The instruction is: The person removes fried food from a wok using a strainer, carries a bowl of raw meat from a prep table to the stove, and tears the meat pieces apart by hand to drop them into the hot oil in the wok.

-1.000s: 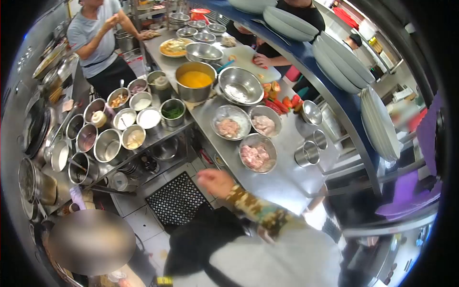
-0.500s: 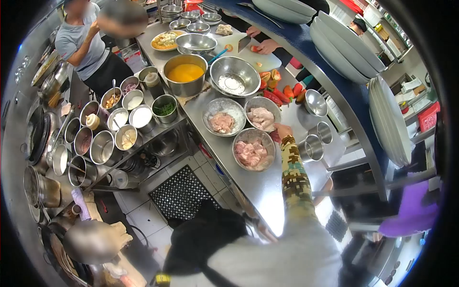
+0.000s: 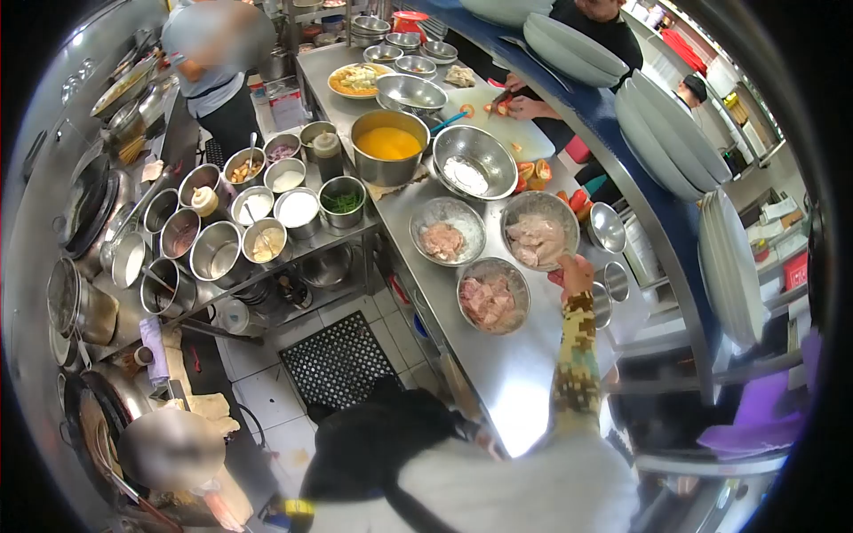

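My right hand [image 3: 574, 274], in a camouflage sleeve, holds the near rim of a metal bowl [image 3: 539, 229] of pale raw meat. The bowl looks raised from the steel counter [image 3: 453, 335], and some fingers are hidden beneath it. To its left sits a bowl [image 3: 447, 231] with pinkish meat and white powder or liquid. Nearer stands another bowl [image 3: 493, 296] of raw meat pieces. My left hand cannot be made out. Behind them are a shiny bowl [image 3: 474, 162] and a pot [image 3: 388, 147] of orange liquid.
Metal cups [image 3: 615, 280] and a small bowl [image 3: 607, 227] stand right of my hand. A plate shelf [image 3: 613, 133] overhangs the counter. Left are several ingredient tins [image 3: 216, 250]. A co-worker's hands [image 3: 524, 105] work at a board [image 3: 524, 133]; another person [image 3: 218, 93] stands back left.
My right hand went from above the floor to the counter and took hold of the bowl's rim. That bowl has shifted right, away from its neighbours. The camera view has moved too.
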Tool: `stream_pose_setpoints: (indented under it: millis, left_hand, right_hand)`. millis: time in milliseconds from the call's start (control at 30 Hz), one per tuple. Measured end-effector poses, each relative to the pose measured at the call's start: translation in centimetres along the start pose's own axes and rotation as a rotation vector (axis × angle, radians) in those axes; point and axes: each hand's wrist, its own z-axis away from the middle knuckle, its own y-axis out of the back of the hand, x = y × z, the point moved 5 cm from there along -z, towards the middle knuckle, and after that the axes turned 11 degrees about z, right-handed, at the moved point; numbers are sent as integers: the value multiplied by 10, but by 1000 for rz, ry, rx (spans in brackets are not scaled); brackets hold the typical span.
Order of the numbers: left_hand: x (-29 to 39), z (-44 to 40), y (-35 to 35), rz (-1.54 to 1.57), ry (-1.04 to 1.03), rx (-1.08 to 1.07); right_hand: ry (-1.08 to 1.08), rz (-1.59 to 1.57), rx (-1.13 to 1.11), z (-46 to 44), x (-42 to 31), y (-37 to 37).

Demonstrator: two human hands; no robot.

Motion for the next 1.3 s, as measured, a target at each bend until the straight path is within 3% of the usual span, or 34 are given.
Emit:
stream_pose_setpoints:
  millis: [200, 300, 367, 433, 500, 533, 567, 633, 700, 767, 833, 1133, 1300]
  left_hand:
    - [-19, 26, 94, 53, -5, 119]
    - [-4, 59, 159, 65, -104, 179]
    - [44, 90, 168, 28, -240, 168]
    - [144, 122, 119, -66, -437, 105]
    - [235, 145, 61, -235, -711, 33]
    - [276, 162, 44, -409, -984, 72]
    - [292, 159, 34, -452, -1090, 104]
    - [309, 133, 26, -610, -1050, 36]
    - [318, 105, 27, -752, -1010, 91]
    - [318, 70, 36, -787, -985, 114]
    - [312, 35, 47, -832, -947, 139]
    - [296, -62, 93, -941, -819, 109]
    - [290, -87, 122, -852, -754, 76]
  right_hand:
    - [170, -232, -456, 78, -79, -112]
    - [122, -79, -784, 127, -108, -205]
    - [142, -37, -947, 175, -128, -285]
    - [120, -78, -1186, 244, -153, -364]
    - [142, -52, -1348, 312, -164, -437]
    - [158, -33, -1401, 345, -167, -470]
    - [172, -42, -1459, 378, -170, -501]
    - [233, 16, -1581, 444, -178, -553]
    - [196, 62, -1645, 506, -194, -576]
    - [297, 59, -1667, 549, -194, -612]
    - [228, 101, -1698, 579, -198, -632]
    - [361, 206, -1738, 655, -198, -730]
    - [318, 218, -1806, 686, -194, -766]
